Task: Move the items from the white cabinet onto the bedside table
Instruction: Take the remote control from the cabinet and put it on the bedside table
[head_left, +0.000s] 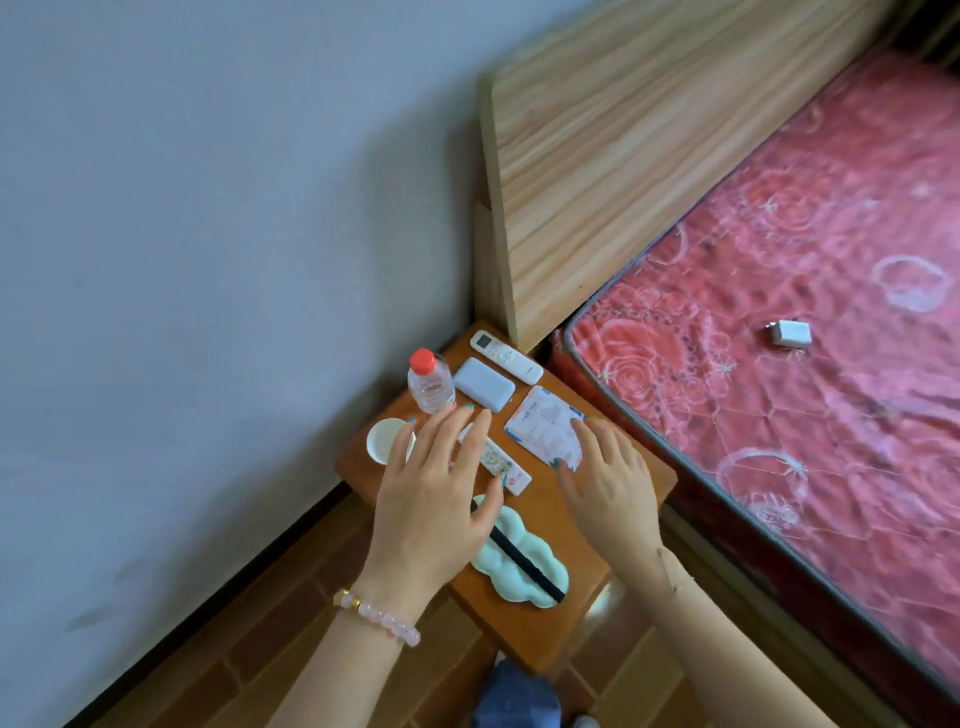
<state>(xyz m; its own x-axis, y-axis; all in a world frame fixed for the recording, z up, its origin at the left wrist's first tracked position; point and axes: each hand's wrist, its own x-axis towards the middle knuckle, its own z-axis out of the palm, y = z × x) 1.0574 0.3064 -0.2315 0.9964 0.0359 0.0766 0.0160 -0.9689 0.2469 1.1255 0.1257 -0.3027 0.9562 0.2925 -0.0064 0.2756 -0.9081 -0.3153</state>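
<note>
The brown bedside table carries a water bottle with a red cap, a pale blue power bank, a white remote, a white printed packet, a second white remote, a small white dish and a mint cloud-shaped tray with a black strip across it. My left hand hovers with fingers spread over the second remote and the dish. My right hand lies flat, fingertips on the packet's near corner. The white cabinet is out of view.
A grey wall stands to the left. A wooden headboard and a bed with a red patterned mattress are to the right, with a small white box lying on it. Brown tile floor lies below.
</note>
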